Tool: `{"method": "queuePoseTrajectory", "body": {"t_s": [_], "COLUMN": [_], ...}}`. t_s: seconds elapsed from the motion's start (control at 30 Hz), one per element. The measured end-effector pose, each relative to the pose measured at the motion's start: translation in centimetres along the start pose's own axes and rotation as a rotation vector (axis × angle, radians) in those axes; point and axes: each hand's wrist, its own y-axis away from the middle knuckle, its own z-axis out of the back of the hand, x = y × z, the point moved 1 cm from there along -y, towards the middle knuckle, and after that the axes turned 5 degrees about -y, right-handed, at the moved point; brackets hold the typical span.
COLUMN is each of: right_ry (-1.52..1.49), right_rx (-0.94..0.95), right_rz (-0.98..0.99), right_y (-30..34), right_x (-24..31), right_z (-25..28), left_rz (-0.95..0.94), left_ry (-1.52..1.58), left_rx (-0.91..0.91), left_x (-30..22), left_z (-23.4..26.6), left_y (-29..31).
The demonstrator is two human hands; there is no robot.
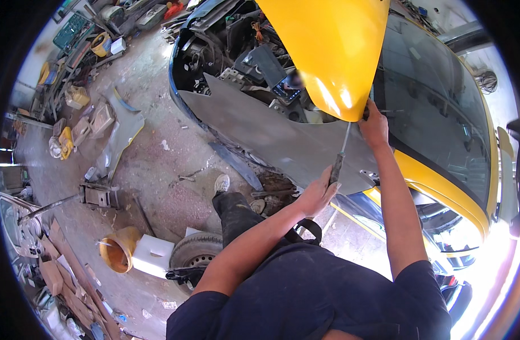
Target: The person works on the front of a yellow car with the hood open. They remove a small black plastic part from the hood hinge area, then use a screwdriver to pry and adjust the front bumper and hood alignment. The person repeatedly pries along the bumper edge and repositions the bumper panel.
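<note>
A screwdriver [338, 164] with a dark handle and a long thin shaft is wrapped in my left hand [318, 192]. Its shaft points up toward the lower tip of a raised yellow hood [339, 56]. At that tip, by the hood's right edge, my right hand [374, 126] is closed against the panel; what its fingers hold is hidden. Below the hood lies the car's grey, unpainted fender [265, 133]. Past the fender, the engine bay [231, 73] stands uncovered, with a phone [288, 88] with a lit screen resting inside.
The windshield [430, 73] is to the right of the hood. On the floor at left are a wheel [196, 253], a white box [152, 255], a yellow bucket [120, 249], a jack [99, 196] and a loose fender panel [121, 136]. Clutter lines the left wall.
</note>
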Motion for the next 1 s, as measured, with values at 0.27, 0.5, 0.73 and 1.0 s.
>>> {"method": "queuePoseTrajectory", "body": {"t_s": [0.27, 0.5, 0.73, 1.0], "right_ry": [0.071, -0.017, 0.063, 0.047], "right_rx": [0.034, 0.007, 0.037, 0.038], "right_rz": [-0.055, -0.010, -0.076, -0.042], "right_y": [-0.38, -0.11, -0.01, -0.40], "right_x": [0.00, 0.09, 0.50, 0.15], "right_z": [-0.03, 0.16, 0.27, 0.21], "left_rz": [-0.033, -0.058, -0.035, -0.041], "left_ry": [-0.020, -0.053, -0.037, -0.012], "left_rx": [-0.023, -0.038, -0.027, -0.023], "left_x": [0.39, 0.74, 0.67, 0.63], "left_z": [-0.15, -0.12, -0.18, -0.22], "left_y": [-0.19, -0.31, -0.22, -0.25]}}
